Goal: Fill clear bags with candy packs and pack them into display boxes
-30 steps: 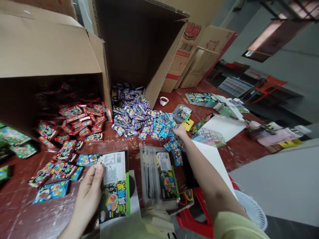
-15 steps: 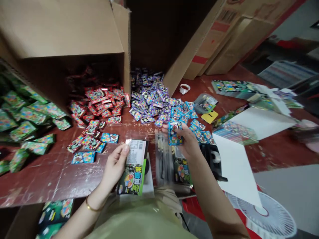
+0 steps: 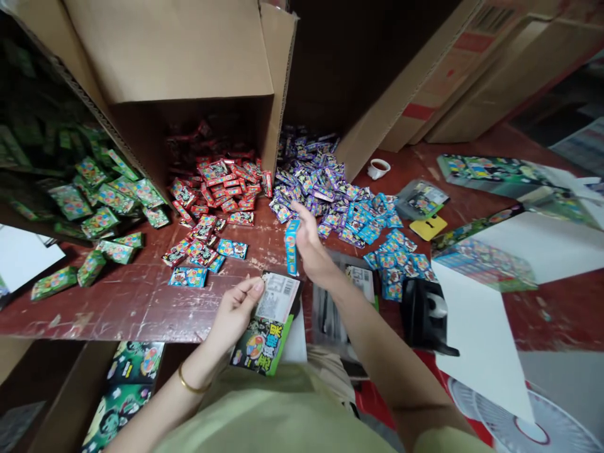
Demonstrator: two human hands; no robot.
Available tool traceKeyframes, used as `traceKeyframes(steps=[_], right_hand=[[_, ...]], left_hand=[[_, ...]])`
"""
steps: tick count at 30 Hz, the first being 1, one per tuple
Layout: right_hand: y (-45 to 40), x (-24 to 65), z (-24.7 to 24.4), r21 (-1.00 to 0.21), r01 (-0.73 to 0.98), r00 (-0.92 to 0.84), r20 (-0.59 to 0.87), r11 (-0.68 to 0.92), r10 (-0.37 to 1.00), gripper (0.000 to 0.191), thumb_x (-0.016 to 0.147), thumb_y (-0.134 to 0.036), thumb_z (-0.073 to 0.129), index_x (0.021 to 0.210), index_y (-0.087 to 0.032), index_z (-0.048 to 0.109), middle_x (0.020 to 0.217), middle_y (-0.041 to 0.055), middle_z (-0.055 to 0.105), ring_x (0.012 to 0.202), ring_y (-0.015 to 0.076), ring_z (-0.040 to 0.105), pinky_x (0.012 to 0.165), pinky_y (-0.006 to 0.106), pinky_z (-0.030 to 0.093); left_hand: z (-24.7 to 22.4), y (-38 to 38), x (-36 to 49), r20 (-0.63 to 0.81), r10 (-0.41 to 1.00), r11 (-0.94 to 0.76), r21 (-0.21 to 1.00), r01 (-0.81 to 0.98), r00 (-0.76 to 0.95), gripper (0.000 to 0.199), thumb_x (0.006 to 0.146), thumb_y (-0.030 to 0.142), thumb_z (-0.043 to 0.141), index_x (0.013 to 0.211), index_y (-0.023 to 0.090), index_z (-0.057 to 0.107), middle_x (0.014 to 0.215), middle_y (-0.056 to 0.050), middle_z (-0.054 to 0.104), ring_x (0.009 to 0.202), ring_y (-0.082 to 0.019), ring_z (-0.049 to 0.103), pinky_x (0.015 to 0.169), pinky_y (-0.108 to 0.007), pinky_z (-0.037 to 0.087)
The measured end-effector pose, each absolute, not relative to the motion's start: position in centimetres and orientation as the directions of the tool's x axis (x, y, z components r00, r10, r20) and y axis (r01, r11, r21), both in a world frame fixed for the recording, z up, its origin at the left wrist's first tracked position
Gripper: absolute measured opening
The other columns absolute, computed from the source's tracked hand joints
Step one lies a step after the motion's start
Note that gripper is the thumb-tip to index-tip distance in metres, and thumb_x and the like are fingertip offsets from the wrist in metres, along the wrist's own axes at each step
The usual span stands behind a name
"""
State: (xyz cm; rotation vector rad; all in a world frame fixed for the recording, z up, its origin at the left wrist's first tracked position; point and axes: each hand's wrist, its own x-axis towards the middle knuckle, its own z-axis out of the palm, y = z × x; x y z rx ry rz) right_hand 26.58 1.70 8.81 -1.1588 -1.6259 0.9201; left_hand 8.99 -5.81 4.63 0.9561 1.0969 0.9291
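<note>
My left hand [image 3: 238, 308] pinches the upper left edge of a printed packaging bag [image 3: 264, 343], black and green with a white barcode label. My right hand [image 3: 314, 248] is over the table, beyond the bag, with a small blue candy packet [image 3: 292, 247] against its palm side. The packet is turned edge-on; the thumb is hidden behind the hand. Just beyond lie purple packets [image 3: 306, 182] in a heap, and blue packets [image 3: 372, 217] spread to their right. Under my right forearm is a stack of clear packaging bags [image 3: 325, 314].
Cardboard boxes [image 3: 179, 50] stand open at the back, spilling red packets [image 3: 231, 182] and green packets [image 3: 101, 220]. To the right are a white cup [image 3: 378, 168], a yellow tag [image 3: 428, 228], a black tape dispenser [image 3: 425, 314] and white card [image 3: 476, 327]. A fan [image 3: 533, 421] sits lower right.
My right hand has moved left with the blue packet and turned, so the packet now shows edge-on. My left hand still holds the bag. The whole view has swung left.
</note>
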Motion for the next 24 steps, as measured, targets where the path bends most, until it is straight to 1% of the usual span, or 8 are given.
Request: traceKeyframes(steps=[1, 3, 7, 11, 15, 19, 21, 24], right_hand=[[1.6, 26.7, 8.4, -0.889, 0.327, -0.171, 0.277, 0.320, 0.945, 0.045, 0.095, -0.054, 0.036, 0.127, -0.024, 0.045, 0.123, 0.0101, 0.056, 0.118, 0.0203, 0.055, 0.100, 0.036, 0.047], [1.3, 27.5, 7.6, -0.884, 0.339, -0.243, 0.250, 0.323, 0.937, 0.040, 0.093, -0.044, 0.048, 0.126, -0.022, 0.046, 0.123, 0.0115, 0.055, 0.113, 0.0209, 0.057, 0.098, 0.038, 0.048], [1.0, 29.4, 6.9, -0.940, 0.251, -0.410, 0.115, 0.233, 0.905, 0.025, 0.091, -0.035, 0.054, 0.112, -0.022, 0.054, 0.101, 0.0049, 0.062, 0.087, 0.0162, 0.063, 0.079, 0.031, 0.053], [1.2, 29.7, 7.7, -0.919, 0.272, -0.472, 0.132, 0.287, 0.872, 0.016, 0.088, -0.034, 0.061, 0.092, -0.019, 0.063, 0.086, 0.0027, 0.062, 0.077, 0.0142, 0.060, 0.070, 0.028, 0.049], [1.2, 28.5, 8.2, -0.894, 0.291, -0.529, 0.147, 0.341, 0.836, 0.017, 0.087, -0.034, 0.065, 0.088, -0.019, 0.072, 0.089, 0.0051, 0.063, 0.082, 0.0157, 0.061, 0.069, 0.027, 0.047], [0.5, 27.8, 7.1, -0.903, 0.290, -0.396, 0.189, 0.318, 0.899, 0.019, 0.081, -0.032, 0.072, 0.097, -0.021, 0.072, 0.094, 0.0050, 0.065, 0.087, 0.0165, 0.063, 0.079, 0.032, 0.050], [-0.1, 27.5, 6.1, -0.908, 0.256, -0.340, 0.236, 0.331, 0.910, 0.013, 0.080, -0.032, 0.073, 0.084, -0.020, 0.072, 0.100, 0.0063, 0.065, 0.093, 0.0174, 0.064, 0.086, 0.035, 0.050], [-0.1, 26.8, 4.8, -0.906, 0.203, -0.453, 0.249, 0.371, 0.856, 0.022, 0.083, -0.034, 0.069, 0.068, -0.020, 0.067, 0.108, 0.0081, 0.065, 0.098, 0.0185, 0.065, 0.087, 0.035, 0.053]], left_hand=[[4.7, -5.9, 8.9, -0.278, 0.939, 0.306, 0.943, -0.127, 0.202, 0.038, 0.084, 0.049, 0.062, 0.098, 0.016, 0.073, 0.083, -0.004, 0.072, 0.072, -0.016, 0.062, 0.072, -0.026, 0.049], [4.8, -5.9, 8.7, -0.267, 0.943, 0.296, 0.946, -0.129, 0.200, 0.038, 0.085, 0.049, 0.062, 0.098, 0.015, 0.073, 0.081, -0.004, 0.072, 0.071, -0.016, 0.061, 0.070, -0.026, 0.048], [4.5, -6.1, 8.7, -0.275, 0.945, 0.294, 0.952, -0.090, 0.176, 0.041, 0.083, 0.052, 0.062, 0.095, 0.014, 0.073, 0.080, -0.005, 0.071, 0.072, -0.017, 0.060, 0.067, -0.026, 0.046], [4.1, -6.4, 9.5, -0.247, 0.956, 0.257, 0.966, -0.041, 0.157, 0.043, 0.083, 0.052, 0.061, 0.095, 0.013, 0.073, 0.079, -0.004, 0.070, 0.070, -0.016, 0.058, 0.065, -0.024, 0.044], [4.0, -6.3, 9.8, -0.219, 0.961, 0.226, 0.974, -0.024, 0.168, 0.041, 0.086, 0.051, 0.059, 0.095, 0.014, 0.074, 0.076, -0.003, 0.068, 0.068, -0.016, 0.056, 0.062, -0.024, 0.042], [3.7, -5.9, 8.7, -0.234, 0.970, 0.239, 0.968, -0.075, 0.072, 0.042, 0.083, 0.054, 0.061, 0.097, 0.016, 0.073, 0.080, -0.004, 0.071, 0.073, -0.017, 0.060, 0.065, -0.024, 0.046], [3.4, -5.8, 8.0, -0.261, 0.964, 0.264, 0.958, -0.112, 0.042, 0.044, 0.081, 0.055, 0.063, 0.097, 0.016, 0.073, 0.081, -0.005, 0.071, 0.074, -0.018, 0.061, 0.067, -0.024, 0.047], [2.9, -5.8, 7.0, -0.304, 0.951, 0.309, 0.937, -0.164, 0.055, 0.044, 0.078, 0.056, 0.066, 0.095, 0.015, 0.071, 0.079, -0.004, 0.071, 0.072, -0.017, 0.062, 0.068, -0.024, 0.048]])
